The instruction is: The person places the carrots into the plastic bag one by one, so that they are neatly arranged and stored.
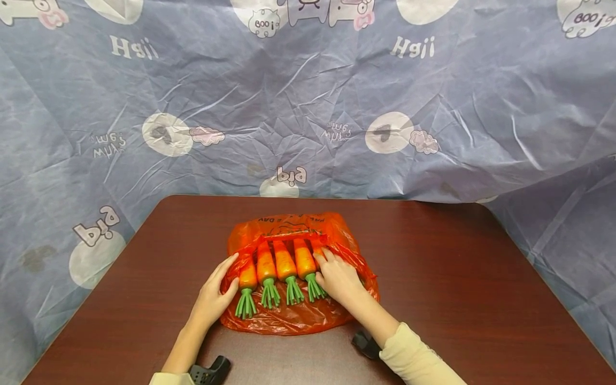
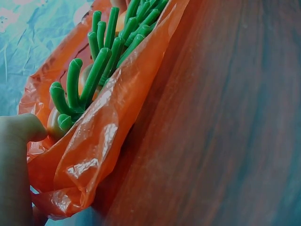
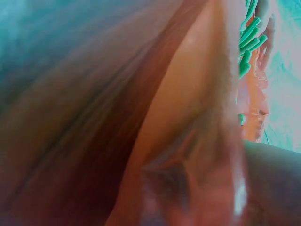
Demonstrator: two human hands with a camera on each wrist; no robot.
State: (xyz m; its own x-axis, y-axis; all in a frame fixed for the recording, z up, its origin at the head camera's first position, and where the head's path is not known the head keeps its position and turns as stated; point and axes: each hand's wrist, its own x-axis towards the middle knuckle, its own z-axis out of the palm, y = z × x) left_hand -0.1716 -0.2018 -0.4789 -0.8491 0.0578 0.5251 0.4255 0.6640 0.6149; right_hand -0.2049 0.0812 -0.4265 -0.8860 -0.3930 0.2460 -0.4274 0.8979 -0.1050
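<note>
Several orange carrots (image 1: pixel 285 262) with green plastic-looking tops (image 2: pixel 96 77) lie side by side in the mouth of a thin red-orange plastic bag (image 1: pixel 289 326). My left hand (image 1: pixel 215 291) holds the bag's left edge, its thumb inside against the leftmost carrot (image 1: pixel 248 275); in the left wrist view the bag hides most fingers. At the right end, my right hand (image 1: pixel 339 275) reaches into the mouth and grips the rightmost carrot (image 1: pixel 317 245), covering much of it. Blurred bag film (image 3: pixel 188 103) fills much of the right wrist view.
The bag lies on a dark reddish-brown table (image 1: pixel 447 278). A wrinkled blue-grey printed cloth (image 1: pixel 308 107) hangs behind the table's far edge. Black wrist devices (image 1: pixel 212 371) are on both forearms, close above the tabletop.
</note>
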